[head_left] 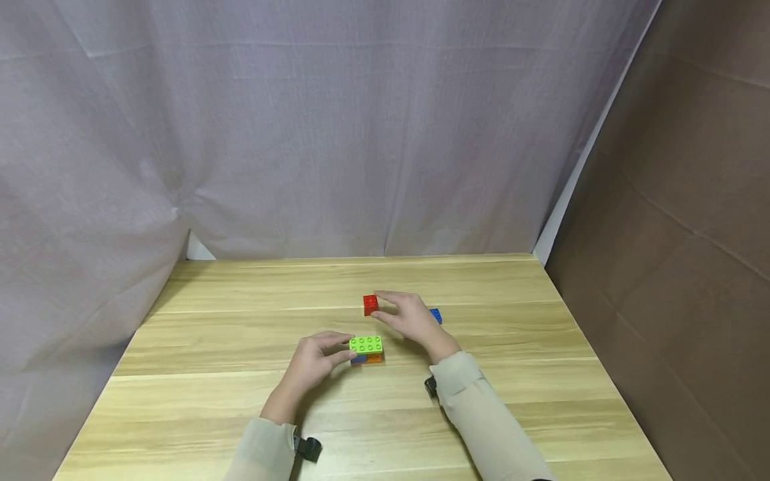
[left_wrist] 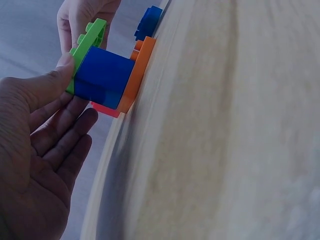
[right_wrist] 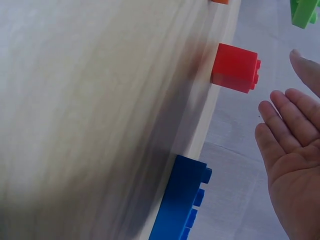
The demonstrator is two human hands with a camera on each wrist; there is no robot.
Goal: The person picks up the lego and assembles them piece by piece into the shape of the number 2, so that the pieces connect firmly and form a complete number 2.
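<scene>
Near the middle of the table, my left hand (head_left: 313, 357) pinches a small stack of toy building bricks, thumb on the near side and fingers behind. The stack has a lime green brick (head_left: 365, 345) on top, a blue brick (left_wrist: 102, 77) in the middle and an orange brick (left_wrist: 137, 75) at the bottom, low over the tabletop. Farther back, my right hand (head_left: 412, 317) is spread beside a red brick (head_left: 370, 305), thumb and fingers apart. In the right wrist view a gap shows between the red brick (right_wrist: 235, 67) and the fingertips (right_wrist: 265, 106).
Another blue brick (head_left: 436, 315) lies on the wooden table (head_left: 240, 394), partly behind my right hand. A grey curtain (head_left: 361, 133) hangs along the table's back edge, and a brown one (head_left: 680, 220) stands at the right side.
</scene>
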